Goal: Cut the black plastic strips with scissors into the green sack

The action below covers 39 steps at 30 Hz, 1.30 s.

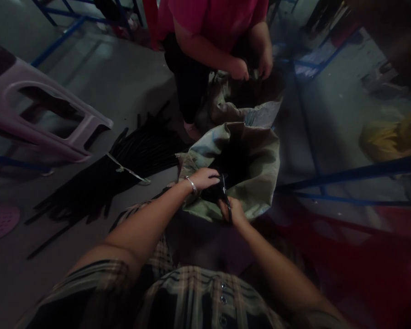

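Over the near side of a large pale woven sack [260, 187], my right hand [236, 211] is closed on the dark handles of a pair of scissors [223, 185]. The blades point away from me, up beside the fingers of my left hand [204, 179]. That hand wears a silver bangle [192, 185] and is closed on a black piece [210, 194], too dark to name, just left of the scissors. Deep shadow hides the inside of the sack.
Another person in a pink top [219, 23] works with both hands over a second sack [222, 103]. Left of my sack lies a tied bundle of long black strips [99, 178]. A pale plastic stool [44, 105], a blue metal bar [356, 176] and a yellow sack [393, 137] stand around.
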Each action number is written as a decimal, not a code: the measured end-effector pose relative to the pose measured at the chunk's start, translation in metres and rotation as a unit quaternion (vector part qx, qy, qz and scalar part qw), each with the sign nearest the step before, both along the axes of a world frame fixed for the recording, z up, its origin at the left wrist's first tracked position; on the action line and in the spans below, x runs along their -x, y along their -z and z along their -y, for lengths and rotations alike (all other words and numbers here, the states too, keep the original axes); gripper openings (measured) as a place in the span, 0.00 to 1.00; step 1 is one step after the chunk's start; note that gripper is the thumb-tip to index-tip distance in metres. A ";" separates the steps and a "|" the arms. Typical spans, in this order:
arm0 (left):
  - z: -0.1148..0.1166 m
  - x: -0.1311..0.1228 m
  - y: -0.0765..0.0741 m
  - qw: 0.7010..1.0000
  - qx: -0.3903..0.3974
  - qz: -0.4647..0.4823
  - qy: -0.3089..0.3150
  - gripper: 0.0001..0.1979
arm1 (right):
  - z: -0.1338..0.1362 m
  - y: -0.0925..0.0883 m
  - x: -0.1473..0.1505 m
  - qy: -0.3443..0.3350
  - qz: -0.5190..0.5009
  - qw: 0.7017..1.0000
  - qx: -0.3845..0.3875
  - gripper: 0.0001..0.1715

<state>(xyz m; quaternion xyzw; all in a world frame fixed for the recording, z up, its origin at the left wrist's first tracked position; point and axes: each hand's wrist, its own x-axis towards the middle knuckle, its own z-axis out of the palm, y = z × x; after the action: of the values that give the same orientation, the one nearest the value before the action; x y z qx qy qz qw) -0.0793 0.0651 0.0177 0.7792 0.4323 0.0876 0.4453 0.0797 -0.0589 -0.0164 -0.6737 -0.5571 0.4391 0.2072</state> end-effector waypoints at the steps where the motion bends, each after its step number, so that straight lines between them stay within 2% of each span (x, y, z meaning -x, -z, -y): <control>1: 0.000 0.000 0.000 1.000 -0.014 -0.007 0.008 0.14 | -0.001 -0.001 -0.001 -0.014 0.009 1.000 -0.002 0.19; 4: 0.003 -0.002 -0.001 0.998 -0.035 -0.032 0.039 0.13 | -0.002 -0.002 -0.005 -0.045 0.041 0.998 0.003 0.16; 8: 0.005 -0.003 -0.003 0.996 -0.046 -0.052 0.059 0.12 | -0.004 0.001 -0.008 -0.052 0.067 0.996 0.008 0.15; 15: 0.002 -0.002 0.000 0.999 -0.010 -0.036 0.020 0.15 | -0.002 0.007 -0.006 -0.015 0.040 0.999 0.005 0.20; 23: 0.000 0.002 0.003 1.000 0.017 -0.001 0.001 0.16 | -0.005 -0.007 -0.004 0.023 -0.006 0.999 0.026 0.20; 31: -0.001 -0.001 0.002 0.989 0.088 0.047 -0.112 0.15 | -0.006 -0.009 -0.004 -0.060 0.042 0.997 0.012 0.15; 35: -0.001 -0.002 0.007 0.990 0.079 0.053 -0.107 0.14 | -0.005 -0.004 -0.003 -0.079 0.092 0.993 -0.002 0.13; 39: 0.001 -0.004 0.009 0.992 0.075 0.050 -0.089 0.14 | -0.006 -0.009 -0.003 -0.087 0.098 0.991 -0.007 0.12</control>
<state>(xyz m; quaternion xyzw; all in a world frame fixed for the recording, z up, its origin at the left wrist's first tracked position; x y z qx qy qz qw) -0.0751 0.0640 0.0087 0.6967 0.4821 0.1327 0.5144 0.0826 -0.0527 -0.0079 -0.6611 -0.6338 0.3839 0.1173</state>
